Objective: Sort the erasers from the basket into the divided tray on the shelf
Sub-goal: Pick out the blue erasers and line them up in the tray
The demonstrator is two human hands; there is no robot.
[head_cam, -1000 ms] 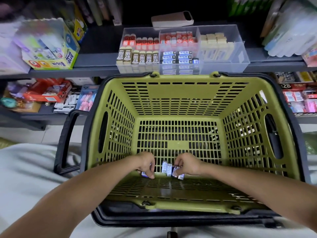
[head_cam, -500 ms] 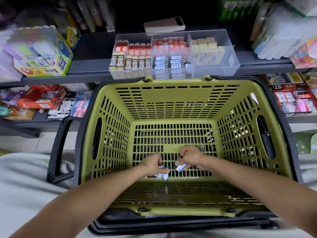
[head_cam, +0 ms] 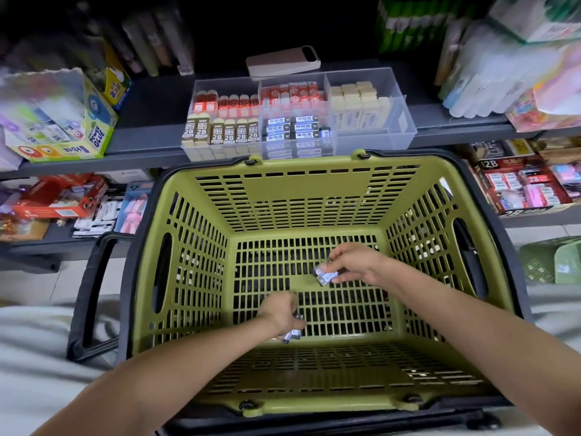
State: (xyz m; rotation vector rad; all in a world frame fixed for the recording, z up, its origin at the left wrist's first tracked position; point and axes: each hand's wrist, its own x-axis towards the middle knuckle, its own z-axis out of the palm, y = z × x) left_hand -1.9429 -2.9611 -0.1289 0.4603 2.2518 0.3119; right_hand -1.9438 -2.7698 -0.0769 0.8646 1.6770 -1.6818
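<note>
Both hands inside green basket, right hand and left hand each pinching blue-white erasers.

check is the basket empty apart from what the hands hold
Seems so: basket floor bare; only erasers in the left hand and right hand.

Both bare forearms reach forward and down from the bottom corners of the view. The left hand sits lower and nearer, its fingers curled under into a closed grip with the knuckles up. The right hand is held higher and farther forward, wrist bent inward, its fingers and thumb pinched together, pointing left. The hands are apart.
</note>
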